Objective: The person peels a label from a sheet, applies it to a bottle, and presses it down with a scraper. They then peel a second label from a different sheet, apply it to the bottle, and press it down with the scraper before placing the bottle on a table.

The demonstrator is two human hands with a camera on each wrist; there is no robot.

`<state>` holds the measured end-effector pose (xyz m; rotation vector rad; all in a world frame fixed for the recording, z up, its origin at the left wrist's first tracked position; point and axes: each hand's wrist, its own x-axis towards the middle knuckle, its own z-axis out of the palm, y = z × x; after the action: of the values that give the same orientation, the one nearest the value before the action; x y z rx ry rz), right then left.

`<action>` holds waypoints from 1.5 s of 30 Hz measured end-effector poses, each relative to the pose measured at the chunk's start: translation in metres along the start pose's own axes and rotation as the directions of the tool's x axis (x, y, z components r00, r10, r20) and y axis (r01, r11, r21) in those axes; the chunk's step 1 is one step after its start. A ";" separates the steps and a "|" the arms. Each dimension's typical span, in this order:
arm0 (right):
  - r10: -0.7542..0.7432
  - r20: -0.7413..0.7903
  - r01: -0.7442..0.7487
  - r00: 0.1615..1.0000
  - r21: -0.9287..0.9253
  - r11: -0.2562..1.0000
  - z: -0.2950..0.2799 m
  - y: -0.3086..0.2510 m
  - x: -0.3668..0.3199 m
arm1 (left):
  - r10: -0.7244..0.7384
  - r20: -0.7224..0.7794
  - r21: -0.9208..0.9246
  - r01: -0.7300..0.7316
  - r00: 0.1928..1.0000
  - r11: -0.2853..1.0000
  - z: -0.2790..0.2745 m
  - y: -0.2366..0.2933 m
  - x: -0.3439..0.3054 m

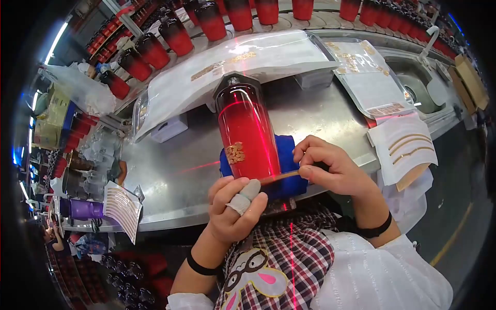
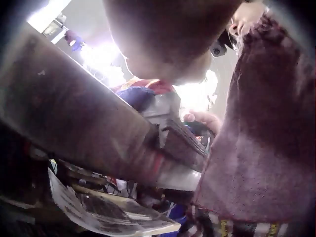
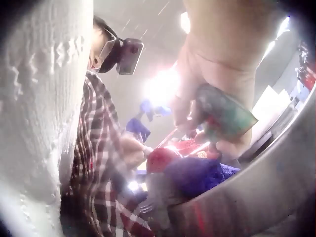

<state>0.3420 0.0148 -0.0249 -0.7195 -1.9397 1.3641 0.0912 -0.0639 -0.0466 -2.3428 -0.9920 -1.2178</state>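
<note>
A glossy red bottle with a dark top lies on a blue cloth, a gold emblem on its side. Across its lower end runs a thin gold-brown strip. My left hand, with a grey-white wrapping on a finger, holds the strip's left end, its fingers curled. Thumb and forefinger of my right hand pinch the other end. The right wrist view shows the bottle's red end beside the blue cloth; the strip cannot be made out in either wrist view.
A white sheet spans the metal table behind the bottle. Sheets of gold strips lie at the right edge, another strip sheet at the left. Red-black bottles line the back; a sink stands back right.
</note>
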 end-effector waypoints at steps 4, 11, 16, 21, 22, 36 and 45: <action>0.029 -0.005 -0.029 1.000 0.018 0.999 0.000 0.001 0.002 | 0.042 0.062 -0.005 -0.042 0.997 0.999 0.001 -0.001 0.008; 0.027 0.001 -0.027 1.000 0.029 0.999 0.002 -0.002 0.003 | -0.187 0.063 0.053 0.184 0.980 0.982 0.014 -0.003 0.013; -0.049 0.013 0.050 0.999 -0.010 0.999 0.007 0.003 0.006 | -0.370 -0.012 -0.112 0.367 0.929 0.923 0.017 -0.004 -0.007; -0.035 0.016 0.035 0.999 -0.013 0.999 0.005 -0.002 0.007 | -0.292 -0.004 -0.096 0.291 0.956 0.952 0.005 0.000 -0.013; -0.009 0.014 0.009 1.000 0.007 1.000 0.004 -0.005 0.005 | -0.254 0.015 -0.098 0.254 0.967 0.962 0.002 0.001 -0.016; -0.037 0.013 0.037 0.999 -0.013 0.999 0.006 0.006 0.006 | 0.029 0.128 0.117 -0.044 0.991 0.992 0.013 0.002 0.016; -0.023 0.028 0.023 0.999 -0.013 1.000 0.014 -0.004 0.011 | -0.400 0.035 -0.101 0.402 0.916 0.910 0.014 -0.006 -0.007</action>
<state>0.3236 0.0135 -0.0220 -0.6856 -1.9747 1.3553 0.0926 -0.0548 -0.0607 -2.2962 -1.5053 -1.4310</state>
